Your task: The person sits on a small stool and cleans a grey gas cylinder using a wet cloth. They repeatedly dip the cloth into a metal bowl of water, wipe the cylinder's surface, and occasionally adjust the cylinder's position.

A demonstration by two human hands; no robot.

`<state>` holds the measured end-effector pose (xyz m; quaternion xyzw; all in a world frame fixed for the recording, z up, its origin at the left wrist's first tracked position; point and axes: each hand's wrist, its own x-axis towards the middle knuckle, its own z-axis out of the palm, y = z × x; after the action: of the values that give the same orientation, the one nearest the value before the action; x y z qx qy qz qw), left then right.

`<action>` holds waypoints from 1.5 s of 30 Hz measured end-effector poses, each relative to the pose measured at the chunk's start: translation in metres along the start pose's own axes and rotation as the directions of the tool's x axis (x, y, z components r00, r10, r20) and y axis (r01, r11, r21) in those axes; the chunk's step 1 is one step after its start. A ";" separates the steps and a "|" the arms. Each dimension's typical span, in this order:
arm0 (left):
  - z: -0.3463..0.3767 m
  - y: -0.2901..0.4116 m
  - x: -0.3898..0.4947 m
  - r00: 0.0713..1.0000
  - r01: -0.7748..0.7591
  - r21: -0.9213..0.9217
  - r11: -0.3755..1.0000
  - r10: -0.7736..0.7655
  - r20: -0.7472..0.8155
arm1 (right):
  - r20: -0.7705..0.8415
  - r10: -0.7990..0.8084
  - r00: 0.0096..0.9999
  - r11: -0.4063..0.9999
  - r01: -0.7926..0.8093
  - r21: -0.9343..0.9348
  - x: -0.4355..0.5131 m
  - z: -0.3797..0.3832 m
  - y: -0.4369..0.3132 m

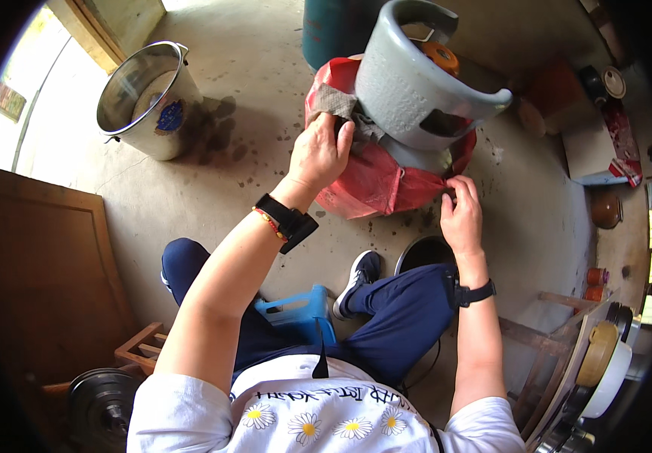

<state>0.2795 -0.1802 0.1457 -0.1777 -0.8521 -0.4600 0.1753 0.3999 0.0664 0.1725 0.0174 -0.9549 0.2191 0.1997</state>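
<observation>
A grey gas cylinder [402, 96] stands in front of me, its collar upright around an orange valve part [441, 58]. A red plastic sheet or bag [368, 184] wraps the body below the collar. My left hand [320, 150] grips a grey-brown cloth [334, 102] against the cylinder's left side, over the red plastic. On the other side, my right hand [463, 215] pinches the rim of the red plastic between thumb and fingers. The cylinder's lower body is hidden by the plastic.
Left of the cylinder is a metal bucket [190, 127] with pale grain-like contents. A teal cylinder [331, 34] stands behind. Near my knees are a blue plastic stool [303, 308] and a dark round basin [425, 255]. Pans and a wooden rack [564, 340] line the right.
</observation>
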 end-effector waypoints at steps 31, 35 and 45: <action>-0.039 -0.045 0.046 0.930 -0.081 -0.205 0.975 0.147 0.336 | -0.449 -0.357 0.819 0.933 0.287 -0.218 0.081 -0.056 -0.086; -0.019 -0.059 0.080 0.895 -0.112 -0.263 0.958 0.212 0.391 | -0.205 -0.392 0.897 0.919 0.372 -0.128 0.142 -0.066 -0.115; 0.030 -0.040 0.197 0.638 -0.092 -0.128 0.987 0.157 0.754 | 0.317 -0.055 0.947 0.998 0.054 0.013 0.171 -0.060 -0.122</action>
<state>0.0842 -0.1474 0.1921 -0.4194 -0.8138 -0.3625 -0.1746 0.2793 -0.0088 0.3384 0.0793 -0.9733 0.2098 0.0496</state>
